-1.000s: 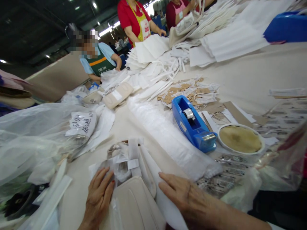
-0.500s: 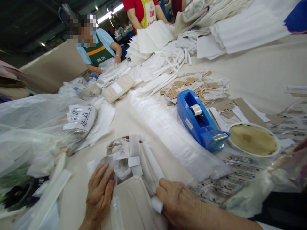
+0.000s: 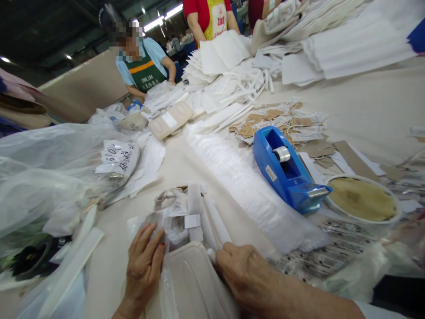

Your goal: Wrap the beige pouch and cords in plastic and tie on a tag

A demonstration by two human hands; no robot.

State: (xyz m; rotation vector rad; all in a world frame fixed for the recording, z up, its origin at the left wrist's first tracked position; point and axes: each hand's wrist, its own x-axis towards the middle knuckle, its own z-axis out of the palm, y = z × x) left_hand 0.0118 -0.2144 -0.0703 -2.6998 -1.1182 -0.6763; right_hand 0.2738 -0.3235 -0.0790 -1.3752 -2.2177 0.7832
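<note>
A beige handbag (image 3: 187,279) with stitched seams lies at the bottom middle. Clear plastic wrap runs along its left side. My left hand (image 3: 144,261) rests against that side, fingers stretched out over the plastic. At the bag's right edge, my right hand (image 3: 244,272) is closed with its fingers curled in; what they pinch is hidden. A small white padding piece (image 3: 211,255) peeks out beside these fingers. Just beyond the bag's top edge are a white-wrapped strap (image 3: 194,201), a small white block (image 3: 192,221) and long pale strips (image 3: 215,219).
A blue tape dispenser (image 3: 287,168) stands right of a stack of clear plastic bags (image 3: 239,186). Near it are a round tub (image 3: 361,199) and brown tags (image 3: 265,119). Another beige bag (image 3: 171,119) lies farther back. Large plastic bags (image 3: 49,177) fill the left. Co-workers stand across the table.
My right hand has shifted down along the bag's edge and now covers most of the white padding piece. My left hand stays at the bag's left side. The whole view has shifted slightly.
</note>
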